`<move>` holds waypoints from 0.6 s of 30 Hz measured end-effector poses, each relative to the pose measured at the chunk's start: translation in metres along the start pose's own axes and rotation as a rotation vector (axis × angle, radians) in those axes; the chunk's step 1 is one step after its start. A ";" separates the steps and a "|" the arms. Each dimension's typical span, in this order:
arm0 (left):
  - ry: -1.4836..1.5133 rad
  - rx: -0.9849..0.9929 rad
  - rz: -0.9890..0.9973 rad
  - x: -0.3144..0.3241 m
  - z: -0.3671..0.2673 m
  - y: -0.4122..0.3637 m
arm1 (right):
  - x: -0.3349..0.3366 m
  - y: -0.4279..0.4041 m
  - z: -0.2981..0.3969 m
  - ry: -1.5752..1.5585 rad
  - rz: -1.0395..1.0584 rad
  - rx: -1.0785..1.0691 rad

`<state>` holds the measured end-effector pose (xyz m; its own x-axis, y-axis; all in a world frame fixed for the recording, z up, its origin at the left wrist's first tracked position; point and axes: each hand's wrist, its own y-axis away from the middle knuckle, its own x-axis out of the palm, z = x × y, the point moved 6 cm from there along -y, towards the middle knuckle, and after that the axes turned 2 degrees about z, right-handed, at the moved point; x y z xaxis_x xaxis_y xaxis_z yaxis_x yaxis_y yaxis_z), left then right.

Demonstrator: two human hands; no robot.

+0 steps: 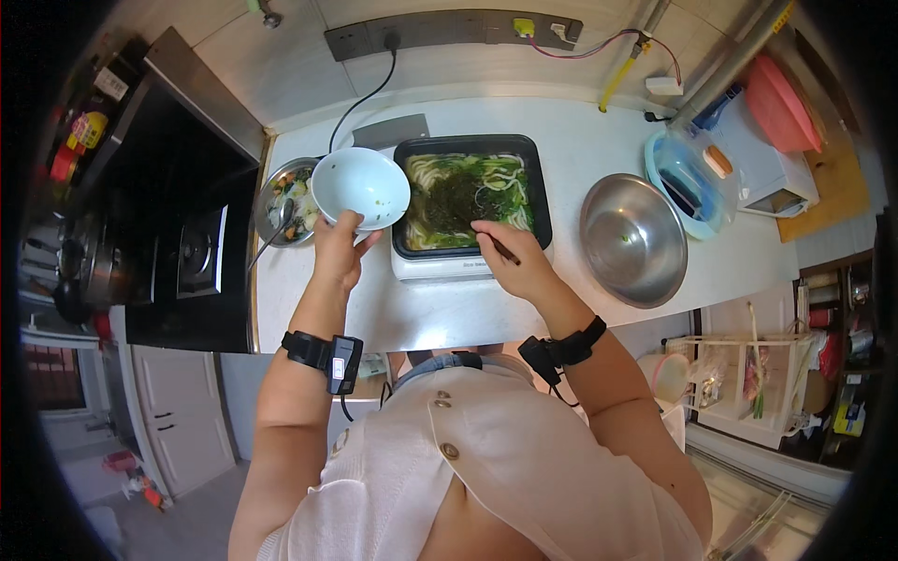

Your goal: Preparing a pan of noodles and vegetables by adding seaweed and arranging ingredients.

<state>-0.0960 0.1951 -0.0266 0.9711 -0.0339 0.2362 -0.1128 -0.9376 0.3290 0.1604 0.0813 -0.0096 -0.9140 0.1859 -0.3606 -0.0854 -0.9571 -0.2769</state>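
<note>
My left hand (342, 249) grips the rim of a white bowl (360, 188) tilted left of the electric pan; a few green bits cling inside it. My right hand (511, 258) holds a thin dark utensil (506, 252), whose far end is hidden, at the pan's front edge. The rectangular black electric pan (544, 203) contains noodles (426, 170), green leaves and a dark, stringy mass (456, 200) in broth. Partly behind the bowl, a metal bowl (263, 228) of chopped, mixed food has a metal spoon (286, 210) in it.
A large steel bowl (631, 242) stands right of the pan, and a light-blue basin (654, 151) with a clear cover is behind it. A grey flat lid or board (393, 132) lies behind the pan. The black stove (158, 175) is at left; a power cord runs up to the wall socket strip (449, 29).
</note>
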 end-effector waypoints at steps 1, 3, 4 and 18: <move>-0.024 0.036 -0.049 -0.002 0.000 0.003 | 0.006 0.000 -0.005 0.028 0.102 0.043; -0.044 0.072 -0.104 -0.001 -0.001 0.009 | 0.008 0.000 -0.010 0.000 0.069 0.027; -0.055 0.104 -0.104 0.003 -0.005 0.013 | 0.003 -0.001 -0.009 -0.018 0.009 0.028; -0.214 0.371 -0.063 0.032 -0.005 0.006 | 0.001 0.019 0.101 0.101 0.001 -0.456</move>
<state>-0.0667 0.1900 -0.0124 0.9998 -0.0069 0.0187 -0.0064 -0.9997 -0.0234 0.1182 0.0407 0.0743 -0.8688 0.2277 -0.4396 0.1191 -0.7658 -0.6320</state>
